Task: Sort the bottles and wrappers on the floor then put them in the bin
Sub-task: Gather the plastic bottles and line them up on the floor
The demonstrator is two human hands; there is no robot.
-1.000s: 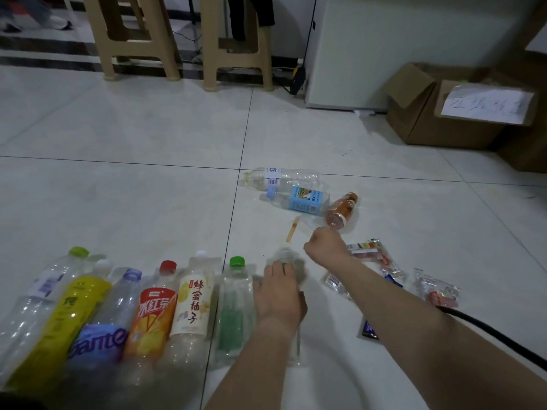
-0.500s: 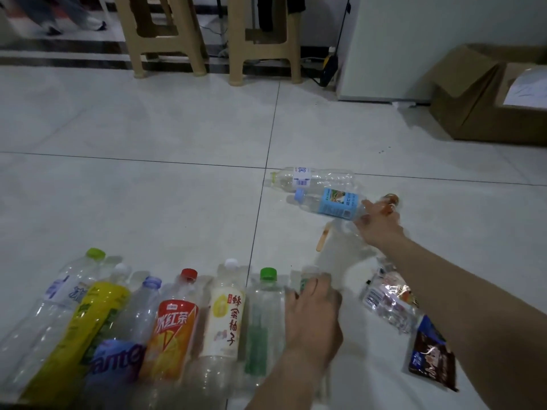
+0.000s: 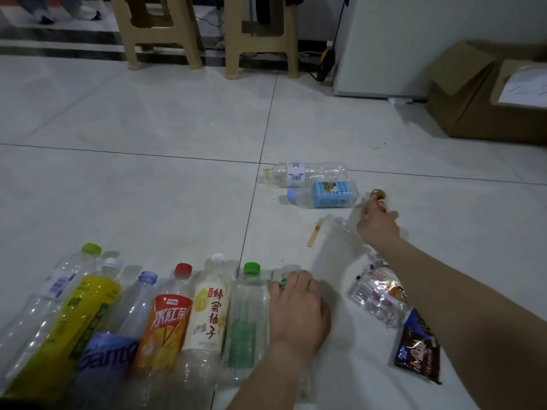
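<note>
Several bottles lie side by side in a row on the floor at the lower left, among them a yellow bottle (image 3: pixel 80 309), an orange-labelled bottle (image 3: pixel 167 324) and a green-capped bottle (image 3: pixel 251 306). My left hand (image 3: pixel 299 309) lies on a clear bottle (image 3: pixel 288 269) at the row's right end, fingers curled over it. My right hand (image 3: pixel 379 226) grips a small orange bottle (image 3: pixel 378 195), just off the floor. Beyond it lie a clear bottle (image 3: pixel 307 173) and a blue-labelled bottle (image 3: pixel 328 195). Crumpled wrappers (image 3: pixel 379 294) and a dark wrapper (image 3: pixel 418 350) lie under my right forearm.
A wooden stick (image 3: pixel 315 235) lies on the tiles left of my right hand. An open cardboard box (image 3: pixel 473 108) stands at the far right beside a white cabinet (image 3: pixel 414 39). Two beige plastic stools (image 3: pixel 165 31) stand at the back.
My right hand reached forward from the wrappers to the small orange bottle, closed round it and raised it. My left hand stayed on the clear bottle.
</note>
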